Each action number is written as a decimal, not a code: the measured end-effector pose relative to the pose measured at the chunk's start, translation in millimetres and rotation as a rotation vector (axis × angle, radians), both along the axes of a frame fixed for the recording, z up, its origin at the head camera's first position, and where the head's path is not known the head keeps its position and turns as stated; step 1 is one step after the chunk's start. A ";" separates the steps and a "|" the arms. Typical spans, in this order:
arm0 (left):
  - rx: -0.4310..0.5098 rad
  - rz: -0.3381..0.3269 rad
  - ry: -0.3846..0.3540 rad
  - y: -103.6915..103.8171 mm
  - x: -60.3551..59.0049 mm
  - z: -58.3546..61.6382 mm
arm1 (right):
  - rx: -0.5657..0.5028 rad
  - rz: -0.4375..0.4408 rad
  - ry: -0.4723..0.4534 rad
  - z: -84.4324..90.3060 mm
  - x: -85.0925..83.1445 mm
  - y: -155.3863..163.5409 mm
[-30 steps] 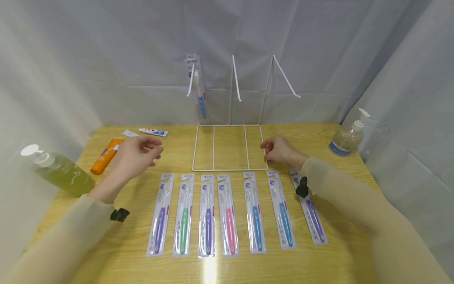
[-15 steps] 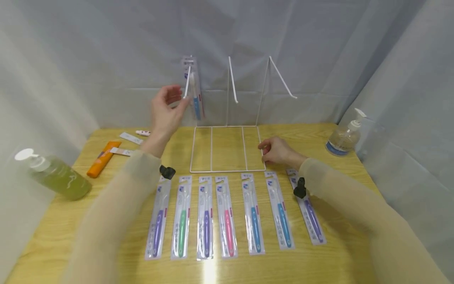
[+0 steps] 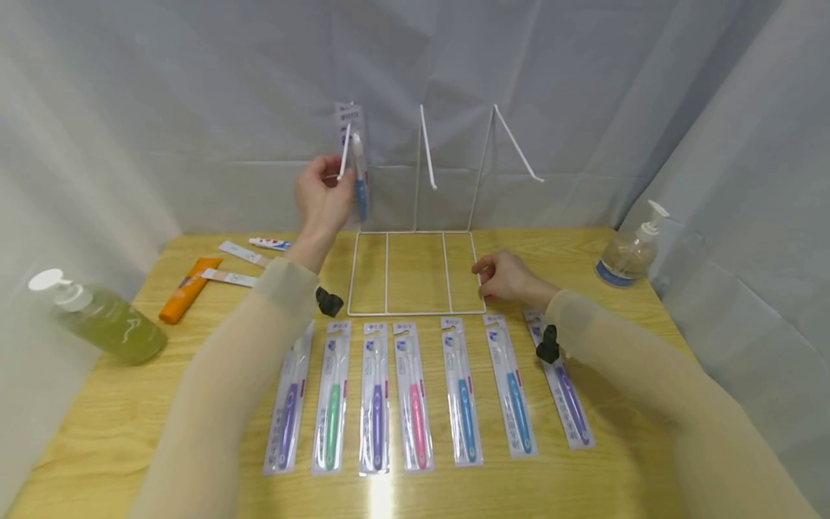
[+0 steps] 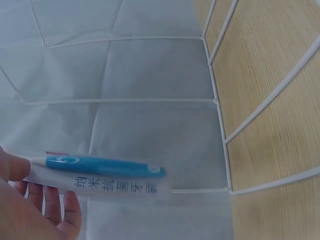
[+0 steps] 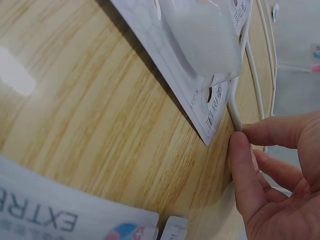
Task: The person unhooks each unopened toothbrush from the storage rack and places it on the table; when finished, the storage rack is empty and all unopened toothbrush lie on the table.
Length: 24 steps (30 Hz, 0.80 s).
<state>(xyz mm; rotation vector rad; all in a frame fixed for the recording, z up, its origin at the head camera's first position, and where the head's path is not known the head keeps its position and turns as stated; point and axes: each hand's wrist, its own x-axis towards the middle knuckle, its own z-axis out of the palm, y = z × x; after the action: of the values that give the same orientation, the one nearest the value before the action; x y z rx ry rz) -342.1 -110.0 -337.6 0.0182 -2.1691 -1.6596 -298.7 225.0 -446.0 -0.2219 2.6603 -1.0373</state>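
My left hand [image 3: 326,196] pinches a packaged blue toothbrush [image 3: 362,194] hanging from the left hook of a white wire rack [image 3: 415,314]. In the left wrist view the thumb lies on the clear pack, with the blue handle [image 4: 107,166] showing beyond it and the fingers behind. My right hand [image 3: 510,277] holds the right side of the rack's base; the right wrist view shows thumb and forefinger pinching the white wire [image 5: 234,110]. In front of the rack lies a row of packaged toothbrushes, among them a green one [image 3: 333,425] and a pink one [image 3: 418,425].
On the left lie an orange tube [image 3: 189,290], two pale strips, one strip [image 3: 228,277] near it, and a small toothpaste tube [image 3: 269,244]. A green-liquid pump bottle [image 3: 119,324] leans at the left edge. Another pump bottle [image 3: 627,254] stands at the right. Grey curtain [image 3: 259,94] hangs behind.
My left hand has moved from above the left of the table up and right to the hanging toothbrush pack and now pinches it. The right hand has stayed on the rack.
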 end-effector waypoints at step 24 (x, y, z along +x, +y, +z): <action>-0.149 -0.498 -0.274 -34.6 62.6 -20.7 | 0.002 -0.014 -0.011 1.7 1.7 1.6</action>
<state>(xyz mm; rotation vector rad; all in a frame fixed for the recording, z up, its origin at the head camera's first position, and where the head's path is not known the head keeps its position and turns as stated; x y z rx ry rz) -279.5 -144.6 -358.2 -0.3886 -2.6619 -1.8292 -297.1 226.5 -444.4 -0.1976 2.6566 -1.0376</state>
